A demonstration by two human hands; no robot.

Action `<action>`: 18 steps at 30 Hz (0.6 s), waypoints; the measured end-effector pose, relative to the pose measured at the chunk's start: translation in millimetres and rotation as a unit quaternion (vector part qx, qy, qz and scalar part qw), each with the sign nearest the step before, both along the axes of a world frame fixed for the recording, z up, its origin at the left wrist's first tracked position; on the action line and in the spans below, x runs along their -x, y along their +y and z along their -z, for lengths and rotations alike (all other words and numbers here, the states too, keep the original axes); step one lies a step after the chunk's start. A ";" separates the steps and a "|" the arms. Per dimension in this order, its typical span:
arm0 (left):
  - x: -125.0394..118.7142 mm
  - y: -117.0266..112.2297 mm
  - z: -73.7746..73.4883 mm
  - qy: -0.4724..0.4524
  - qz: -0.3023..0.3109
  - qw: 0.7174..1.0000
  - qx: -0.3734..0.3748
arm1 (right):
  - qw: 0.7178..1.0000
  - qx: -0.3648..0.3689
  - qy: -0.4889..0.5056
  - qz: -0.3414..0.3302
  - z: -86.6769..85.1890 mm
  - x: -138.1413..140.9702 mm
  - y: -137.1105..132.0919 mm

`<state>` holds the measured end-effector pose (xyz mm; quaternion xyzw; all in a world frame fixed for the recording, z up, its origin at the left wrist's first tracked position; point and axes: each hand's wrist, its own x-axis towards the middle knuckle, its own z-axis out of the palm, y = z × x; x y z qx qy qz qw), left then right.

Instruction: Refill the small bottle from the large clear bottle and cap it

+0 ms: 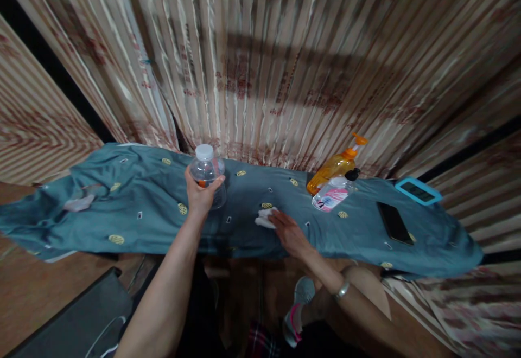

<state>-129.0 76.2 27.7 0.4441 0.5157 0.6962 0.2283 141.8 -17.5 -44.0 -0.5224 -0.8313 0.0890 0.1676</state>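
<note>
My left hand is wrapped round a clear plastic bottle with a white cap, holding it upright just above the teal cloth that covers the table. My right hand lies on the cloth near the middle, its fingers on a small crumpled white tissue. A metal bracelet circles my right wrist.
An orange pump bottle and a clear pump bottle with a pink label stand at the back right. A black phone and a blue-framed device lie further right. Striped curtains hang behind. A dark case sits on the floor at lower left.
</note>
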 end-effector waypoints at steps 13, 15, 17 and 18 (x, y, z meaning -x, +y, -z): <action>16.2 -4.1 -1.2 -0.022 -0.005 1.000 0.007 | 0.965 -0.052 0.009 0.256 -14.8 14.1 183.9; 16.7 -2.4 -1.5 -0.022 0.003 1.000 0.011 | 0.973 -0.050 0.014 0.223 -14.9 50.1 199.8; 17.7 -0.3 -1.1 -0.020 0.008 1.000 0.006 | 0.985 -0.047 0.016 0.165 -12.3 89.8 203.6; 18.3 0.8 -0.8 -0.017 0.009 1.000 0.002 | 0.990 -0.046 0.015 0.132 -10.1 108.5 201.2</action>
